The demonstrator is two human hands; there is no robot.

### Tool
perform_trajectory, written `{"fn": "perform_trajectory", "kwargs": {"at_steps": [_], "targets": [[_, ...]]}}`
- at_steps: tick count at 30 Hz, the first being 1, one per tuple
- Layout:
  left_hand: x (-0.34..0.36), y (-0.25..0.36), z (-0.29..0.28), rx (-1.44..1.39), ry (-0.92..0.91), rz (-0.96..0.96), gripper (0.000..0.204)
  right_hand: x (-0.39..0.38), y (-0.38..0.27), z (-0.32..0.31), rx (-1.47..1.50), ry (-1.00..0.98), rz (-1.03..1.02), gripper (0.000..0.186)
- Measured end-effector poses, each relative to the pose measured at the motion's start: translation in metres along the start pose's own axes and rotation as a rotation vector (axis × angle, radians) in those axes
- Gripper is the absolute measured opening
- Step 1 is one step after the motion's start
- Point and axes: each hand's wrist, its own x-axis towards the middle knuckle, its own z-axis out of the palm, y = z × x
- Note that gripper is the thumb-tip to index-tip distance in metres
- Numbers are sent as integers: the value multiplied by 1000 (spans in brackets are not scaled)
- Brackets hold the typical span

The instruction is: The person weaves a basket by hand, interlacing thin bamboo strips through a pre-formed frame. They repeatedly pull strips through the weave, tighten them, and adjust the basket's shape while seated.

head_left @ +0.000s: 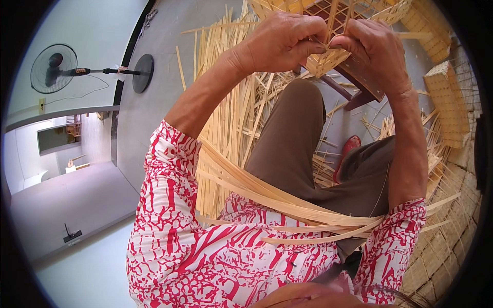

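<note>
Both arms are raised, and my hands meet at the edge of a partly woven bamboo basket [323, 63] at the top of the view. My left hand [287, 42] is closed, thumb and fingers pinching a thin bamboo strip at this edge. Opposite it, my right hand [377, 49] pinches the same spot, its thumb close to the left one. The fingers cover part of the weave. Loose upright strips stick up between the hands. A bundle of pale bamboo strips [282, 204] lies across my lap, under the forearms.
Many cut strips [233, 110] cover the floor to the left of my legs. Below the basket stands a dark wooden stool [359, 82]. Woven box-shaped pieces [448, 100] sit at the right. A standing fan [54, 64] is off to the left, by the wall.
</note>
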Motion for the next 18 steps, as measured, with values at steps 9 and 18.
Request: {"fn": "perform_trajectory", "kwargs": {"at_steps": [9, 18], "targets": [[-4, 8, -13, 78, -51, 94, 17, 8, -1, -9, 58, -85, -52, 43], [6, 14, -17, -138, -56, -44, 19, 16, 5, -6, 78, -72, -55, 46]]}}
